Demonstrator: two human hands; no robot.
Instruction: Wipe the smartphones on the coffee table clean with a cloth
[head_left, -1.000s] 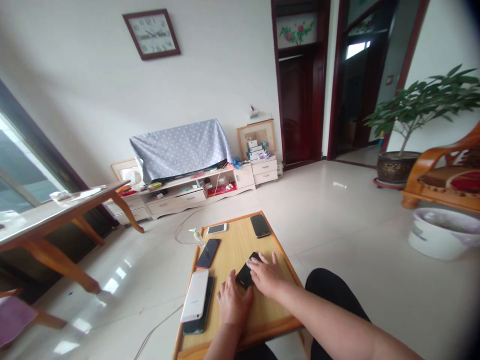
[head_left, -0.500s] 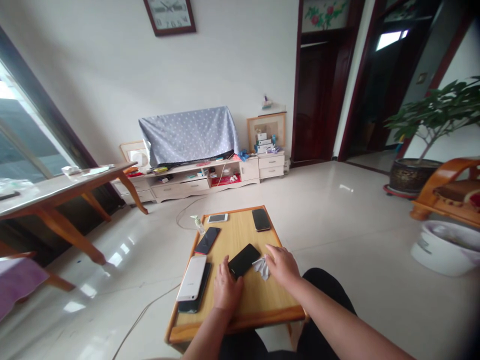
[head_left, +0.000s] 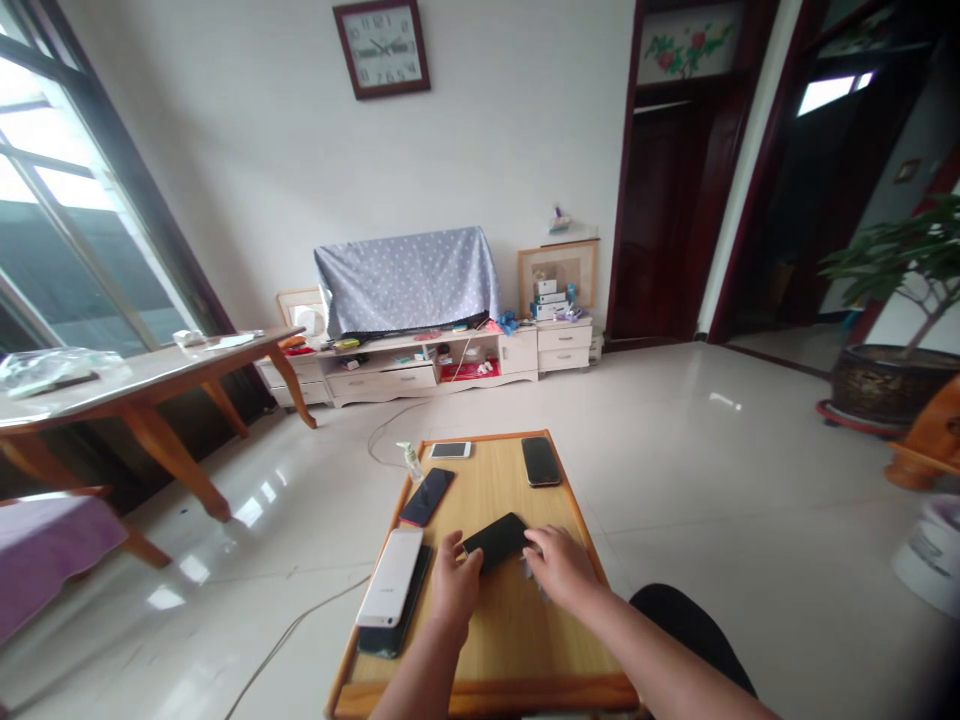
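A black smartphone [head_left: 496, 543] is at the middle of the small wooden table [head_left: 495, 640], its dark face up. My left hand [head_left: 454, 582] grips its left end, thumb at the near side and fingers at the far side. My right hand [head_left: 561, 566] is closed at the phone's right end, fingertips by its edge. A crumpled grey cloth [head_left: 534, 578] shows partly beneath the right hand's fingers; the rest is hidden.
A white phone [head_left: 391, 580] overlaps a dark phone [head_left: 381, 642] at the table's left. Farther back lie a red-edged phone [head_left: 427, 497], a small white phone [head_left: 450, 450] and a black phone [head_left: 541, 461]. A pump bottle [head_left: 412, 462] stands at the left edge.
My right hand has moved in over the cloth to the phone's right end, covering most of the cloth. My left hand has closed around the left end. The camera view has shifted.
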